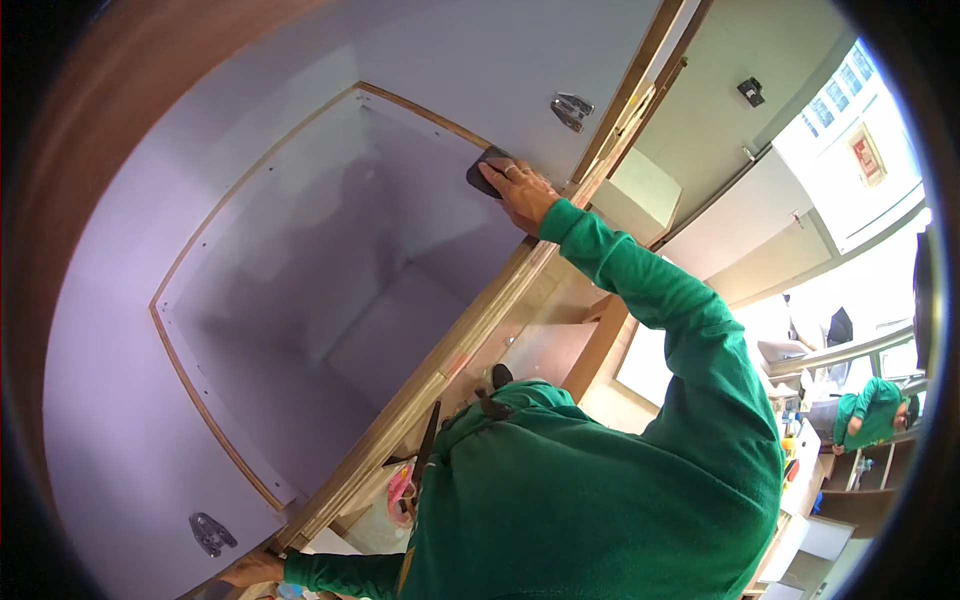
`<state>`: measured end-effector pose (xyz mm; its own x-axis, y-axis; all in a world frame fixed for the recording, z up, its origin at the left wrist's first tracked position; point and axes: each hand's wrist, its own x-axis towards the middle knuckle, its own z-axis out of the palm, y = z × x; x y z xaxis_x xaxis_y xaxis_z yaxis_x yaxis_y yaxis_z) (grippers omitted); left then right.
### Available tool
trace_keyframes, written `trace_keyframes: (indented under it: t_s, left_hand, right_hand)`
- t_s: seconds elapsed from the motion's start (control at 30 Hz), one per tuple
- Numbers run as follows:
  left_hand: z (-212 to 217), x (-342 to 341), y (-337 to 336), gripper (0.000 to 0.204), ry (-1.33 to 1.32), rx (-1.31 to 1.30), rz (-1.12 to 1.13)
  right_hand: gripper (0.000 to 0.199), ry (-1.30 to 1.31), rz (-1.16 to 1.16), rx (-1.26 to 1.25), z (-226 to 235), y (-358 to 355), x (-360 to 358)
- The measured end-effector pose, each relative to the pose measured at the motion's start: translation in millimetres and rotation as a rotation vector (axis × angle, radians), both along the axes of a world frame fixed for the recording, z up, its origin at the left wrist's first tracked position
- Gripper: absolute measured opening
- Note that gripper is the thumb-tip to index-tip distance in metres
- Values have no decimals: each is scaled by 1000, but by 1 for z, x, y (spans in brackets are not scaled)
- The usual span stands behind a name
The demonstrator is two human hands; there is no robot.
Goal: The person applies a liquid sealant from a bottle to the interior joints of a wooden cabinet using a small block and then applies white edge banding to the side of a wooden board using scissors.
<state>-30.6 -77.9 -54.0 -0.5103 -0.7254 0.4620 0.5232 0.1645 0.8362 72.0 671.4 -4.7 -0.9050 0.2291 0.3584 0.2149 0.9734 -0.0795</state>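
Observation:
My right hand [522, 193], wearing a ring, presses a black sanding block [487, 173] with rounded corners. The block lies on the brown edge strip [420, 112] at the near right corner of a lilac cabinet opening. The fingers lie over the block, and its underside is hidden. At the lower left, my left hand [255, 570] rests along the cabinet's long front edge [440, 365]. Its fingers stretch out, partly cut off by the dark rim, with nothing visible in them. The opening's lilac inside [290, 240] is in shadow.
Metal hinges [572, 110] [212, 535] sit on the lilac panels beside the opening. Behind the front edge are a pale box [637, 190] and a pink item [402, 493] on the floor. At the far right, another person in green [872, 410] stands by shelves.

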Motion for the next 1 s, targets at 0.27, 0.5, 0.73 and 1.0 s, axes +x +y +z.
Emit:
trace_keyframes:
  t_s: [0.27, 0.5, 0.73, 1.0]
  left_hand:
    - [-12, 1, -12, 27, -79, -363, 140]
    - [-6, 9, -6, 44, -234, -386, 119]
    - [23, 14, 39, 38, -99, -353, 157]
    - [-19, 4, -22, 46, -217, -360, 73]
  right_hand:
    - [53, 124, 115, -214, 7, -22, 9]
    - [50, 230, 12, -120, 5, -4, 1]
    - [41, 281, 51, -649, 26, -14, 11]
    - [18, 700, -155, -1698, 23, 3, 22]
